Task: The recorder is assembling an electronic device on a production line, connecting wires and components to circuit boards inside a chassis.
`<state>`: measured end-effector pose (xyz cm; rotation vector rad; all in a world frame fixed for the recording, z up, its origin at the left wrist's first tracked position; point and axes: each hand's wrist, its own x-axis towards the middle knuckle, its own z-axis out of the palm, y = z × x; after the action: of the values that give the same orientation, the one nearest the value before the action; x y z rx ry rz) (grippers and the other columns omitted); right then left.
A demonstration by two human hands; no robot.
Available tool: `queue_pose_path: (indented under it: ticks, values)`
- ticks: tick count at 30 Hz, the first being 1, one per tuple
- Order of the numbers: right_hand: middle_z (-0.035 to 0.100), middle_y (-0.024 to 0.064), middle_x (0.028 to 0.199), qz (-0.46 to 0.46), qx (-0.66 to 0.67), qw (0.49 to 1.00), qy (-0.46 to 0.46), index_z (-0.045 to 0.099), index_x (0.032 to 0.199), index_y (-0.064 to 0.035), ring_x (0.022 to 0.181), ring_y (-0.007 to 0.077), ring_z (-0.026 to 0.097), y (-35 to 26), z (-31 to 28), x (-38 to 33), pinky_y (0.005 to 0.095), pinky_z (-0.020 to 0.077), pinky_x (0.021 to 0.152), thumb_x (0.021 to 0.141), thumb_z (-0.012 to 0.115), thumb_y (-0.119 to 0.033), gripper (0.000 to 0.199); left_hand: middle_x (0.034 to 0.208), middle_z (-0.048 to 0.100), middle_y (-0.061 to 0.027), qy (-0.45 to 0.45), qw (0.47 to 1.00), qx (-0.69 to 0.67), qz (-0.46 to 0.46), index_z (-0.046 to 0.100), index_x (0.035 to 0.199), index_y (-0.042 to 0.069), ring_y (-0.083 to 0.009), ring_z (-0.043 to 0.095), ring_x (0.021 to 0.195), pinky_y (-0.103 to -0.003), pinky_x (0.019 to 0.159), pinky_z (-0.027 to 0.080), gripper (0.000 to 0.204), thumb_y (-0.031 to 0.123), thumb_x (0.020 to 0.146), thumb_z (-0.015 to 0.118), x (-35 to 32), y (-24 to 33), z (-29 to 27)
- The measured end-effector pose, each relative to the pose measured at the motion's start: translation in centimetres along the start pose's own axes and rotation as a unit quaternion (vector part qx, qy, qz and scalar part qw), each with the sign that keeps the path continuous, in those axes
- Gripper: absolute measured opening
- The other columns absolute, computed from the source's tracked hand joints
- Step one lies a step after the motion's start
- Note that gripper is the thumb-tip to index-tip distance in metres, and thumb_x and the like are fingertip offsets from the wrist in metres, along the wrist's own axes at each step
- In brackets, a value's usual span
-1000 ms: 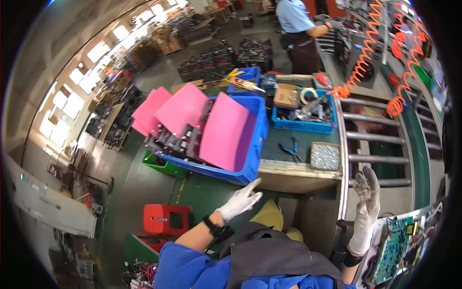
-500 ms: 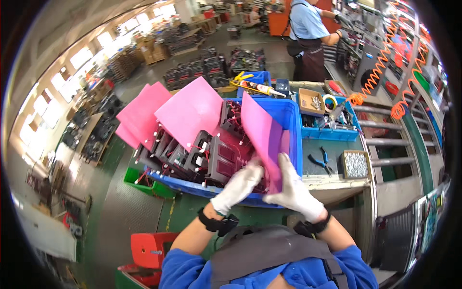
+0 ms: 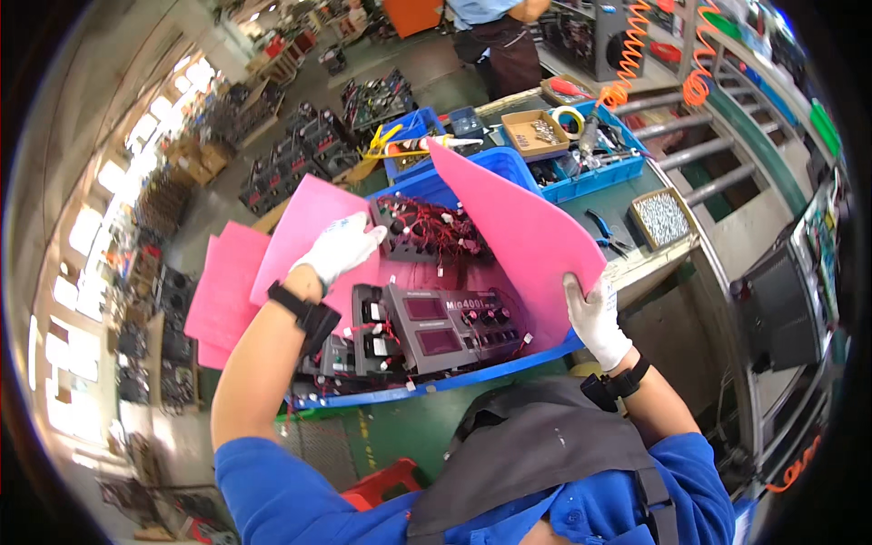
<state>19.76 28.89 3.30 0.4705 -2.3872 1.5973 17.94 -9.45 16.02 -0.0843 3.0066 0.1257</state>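
A blue bin (image 3: 498, 163) holds several grey control panels with red wires. One front panel (image 3: 454, 329) lies face up, showing two dark red windows and a row of knobs. My right hand (image 3: 597, 320), in a white glove, pinches the near right edge of a large pink foam sheet (image 3: 518, 213) standing along the bin's right side. My left hand (image 3: 341, 247), gloved too, is over another pink foam sheet (image 3: 295, 227), fingers stretched toward a wired panel (image 3: 413, 227) at the far side. I cannot tell whether its fingertips touch that panel.
On the bench at right are a blue parts tray (image 3: 599, 173), a small box of hardware (image 3: 536, 132), a box of screws (image 3: 663, 218) and blue-handled pliers (image 3: 607, 232). A caulking gun (image 3: 386, 141) lies behind the bin. Orange coiled hoses (image 3: 631, 54) hang by a roller conveyor. A co-worker (image 3: 500, 45) stands beyond.
My left hand has gone from the near side of the bin to its far left. My right hand has drawn the foam sheet rightward, uncovering the front panel. The view has turned.
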Motion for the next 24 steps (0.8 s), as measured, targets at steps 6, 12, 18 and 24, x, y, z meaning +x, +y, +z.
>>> queue_pose_path:
  ticks: [6, 12, 18, 24]
  values:
    - [0.065, 0.0259, 0.103, 0.036, 0.089, 0.994, 0.048, 0.04, 0.142, -0.0025, 0.093, 0.041, 0.065, 0.8, -1.3, -1.2, 0.0418, 0.0517, 0.078, 0.094, 0.056, -0.011, 0.051, 0.066, 0.058, -0.0085, -0.03, 0.942, -0.295, -0.159, 0.06, 0.082, 0.001, -0.0191, 0.059, 0.058, -0.036, 0.05, 0.047, 0.027, 0.026, 0.089, 0.054, 7.6, 0.0, 5.6]
    - [0.062, 0.027, 0.111, 0.023, 0.113, 0.993, 0.038, 0.043, 0.139, 0.001, 0.097, 0.0423, 0.064, 0.8, -3.2, -2.2, 0.0406, 0.052, 0.079, 0.091, 0.055, -0.005, 0.049, 0.078, 0.064, -0.0225, 0.192, 0.973, 0.115, 0.053, 0.06, 0.085, -0.001, -0.0399, 0.065, 0.074, -0.05, 0.068, 0.051, 0.034, 0.032, 0.088, 0.052, 10.9, 2.7, 4.0]
    - [0.062, 0.0237, 0.116, -0.192, 0.058, 0.974, 0.102, 0.049, 0.133, 0.0059, 0.096, 0.0393, 0.065, -1.4, -2.6, -0.6, 0.0407, 0.0535, 0.082, 0.08, 0.056, 0.006, 0.053, 0.088, 0.067, -0.0228, 0.318, 0.927, 0.202, 0.009, 0.062, 0.105, 0.003, -0.041, 0.064, 0.085, -0.051, 0.078, 0.05, 0.033, 0.027, 0.086, 0.051, 4.8, 5.0, -11.1]
    - [0.058, 0.0168, 0.122, -0.166, -0.19, 0.915, -0.315, 0.043, 0.141, -0.0078, 0.103, 0.0338, 0.061, -5.8, -0.5, -0.1, 0.0411, 0.0479, 0.086, 0.08, 0.061, -0.015, 0.064, 0.081, 0.064, -0.0136, 0.4, 0.91, -0.047, -0.093, 0.062, 0.105, -0.002, -0.0243, 0.058, 0.071, -0.038, 0.069, 0.045, 0.033, 0.027, 0.094, 0.051, -8.8, 0.4, -21.9]
